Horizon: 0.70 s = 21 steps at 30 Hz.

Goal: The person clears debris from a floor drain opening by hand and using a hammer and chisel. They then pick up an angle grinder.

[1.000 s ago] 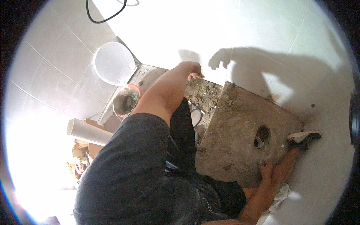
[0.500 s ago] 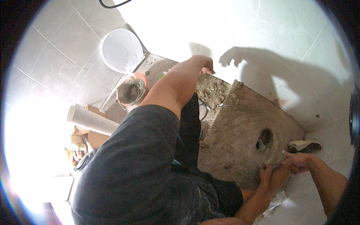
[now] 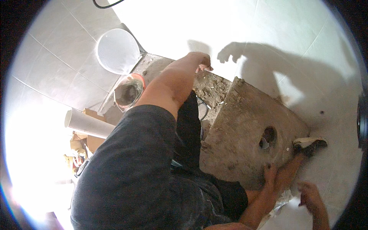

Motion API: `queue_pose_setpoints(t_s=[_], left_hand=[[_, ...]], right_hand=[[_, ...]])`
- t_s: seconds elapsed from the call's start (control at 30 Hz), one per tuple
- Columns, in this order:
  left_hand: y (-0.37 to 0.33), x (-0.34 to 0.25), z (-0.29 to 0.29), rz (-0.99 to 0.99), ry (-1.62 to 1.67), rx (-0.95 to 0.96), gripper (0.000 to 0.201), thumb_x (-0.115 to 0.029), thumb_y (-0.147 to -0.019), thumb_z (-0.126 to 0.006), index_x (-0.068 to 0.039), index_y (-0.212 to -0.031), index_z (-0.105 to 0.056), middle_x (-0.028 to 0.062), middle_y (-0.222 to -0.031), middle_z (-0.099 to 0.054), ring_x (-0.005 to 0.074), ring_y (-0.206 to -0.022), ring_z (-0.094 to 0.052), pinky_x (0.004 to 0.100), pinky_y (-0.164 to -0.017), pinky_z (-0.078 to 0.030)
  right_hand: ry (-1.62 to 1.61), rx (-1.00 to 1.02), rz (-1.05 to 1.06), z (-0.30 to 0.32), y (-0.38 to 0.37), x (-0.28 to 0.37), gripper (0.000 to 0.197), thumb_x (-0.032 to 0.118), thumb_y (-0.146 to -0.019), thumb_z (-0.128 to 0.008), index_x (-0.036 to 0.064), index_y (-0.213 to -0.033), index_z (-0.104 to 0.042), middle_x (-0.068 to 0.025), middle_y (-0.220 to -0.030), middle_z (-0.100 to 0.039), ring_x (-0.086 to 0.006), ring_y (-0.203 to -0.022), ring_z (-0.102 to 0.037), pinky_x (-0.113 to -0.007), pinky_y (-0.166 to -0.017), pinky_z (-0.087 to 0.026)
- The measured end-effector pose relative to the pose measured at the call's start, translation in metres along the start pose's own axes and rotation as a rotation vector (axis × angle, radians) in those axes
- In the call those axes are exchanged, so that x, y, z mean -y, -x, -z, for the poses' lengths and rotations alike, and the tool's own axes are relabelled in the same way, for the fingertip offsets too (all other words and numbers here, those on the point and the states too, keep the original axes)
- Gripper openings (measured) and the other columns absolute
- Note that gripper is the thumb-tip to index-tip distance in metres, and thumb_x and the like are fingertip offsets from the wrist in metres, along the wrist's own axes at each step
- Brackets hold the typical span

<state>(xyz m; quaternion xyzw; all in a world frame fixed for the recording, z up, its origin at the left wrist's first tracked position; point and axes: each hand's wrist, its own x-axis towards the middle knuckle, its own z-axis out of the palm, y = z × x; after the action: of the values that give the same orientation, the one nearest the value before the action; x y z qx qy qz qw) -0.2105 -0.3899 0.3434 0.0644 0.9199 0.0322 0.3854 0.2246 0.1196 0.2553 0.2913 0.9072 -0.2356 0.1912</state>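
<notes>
My left arm, in a short black sleeve, reaches to the bright tiled wall, and my left hand (image 3: 203, 63) hangs bent at the wrist over rubble (image 3: 212, 90). Its fingers are partly hidden, but its shadow shows them apart with nothing in them. At lower right, my right hand (image 3: 311, 195) hovers beside a bare lower leg (image 3: 289, 171) with a shoe (image 3: 309, 143). It seems open and holds nothing visible; motion smears it slightly. Another bare limb (image 3: 260, 205) crosses by the leg; whether it ends in a hand or a foot I cannot tell.
A dusty grey slab (image 3: 237, 134) has a round hole (image 3: 268, 137) with a pipe inside. Beside the left wall are a bucket with an orange rim (image 3: 129, 92) and a tilted whitish bucket (image 3: 118, 51). A white tube (image 3: 89, 123) and cardboard (image 3: 95, 142) lie nearer.
My right hand has left the ankle and drawn back toward the lower edge, uncovering the leg down to the shoe. My left hand stays in nearly the same place; the view has shifted slightly.
</notes>
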Motion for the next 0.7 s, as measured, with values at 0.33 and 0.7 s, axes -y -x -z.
queue_pose_setpoints(t_s=[0.33,0.7], left_hand=[[-0.003,0.018,-0.001,-0.072,0.049,-0.115,0.044,-0.045,-0.095,-0.062,-0.005,-0.113,-0.068,0.0096,-0.104,-0.072,0.0224,-0.086,-0.071,0.0473,-0.083,-0.056],[-0.007,-0.011,-0.004,-0.198,0.186,-0.064,0.042,-0.029,-0.095,-0.060,-0.008,-0.130,-0.057,0.0110,-0.122,-0.065,0.0249,-0.104,-0.065,0.0506,-0.081,-0.054]], right_hand=[[0.098,-0.308,0.292,-0.144,-0.052,-0.049,0.041,0.023,-0.085,-0.067,0.0012,-0.119,-0.065,-0.0190,-0.118,-0.067,-0.0391,-0.109,-0.062,-0.042,-0.098,-0.047],[0.093,-0.286,0.168,-0.124,-0.026,-0.036,0.038,0.017,-0.082,-0.071,-0.0026,-0.114,-0.064,-0.0270,-0.107,-0.066,-0.0435,-0.100,-0.063,-0.047,-0.089,-0.050]])
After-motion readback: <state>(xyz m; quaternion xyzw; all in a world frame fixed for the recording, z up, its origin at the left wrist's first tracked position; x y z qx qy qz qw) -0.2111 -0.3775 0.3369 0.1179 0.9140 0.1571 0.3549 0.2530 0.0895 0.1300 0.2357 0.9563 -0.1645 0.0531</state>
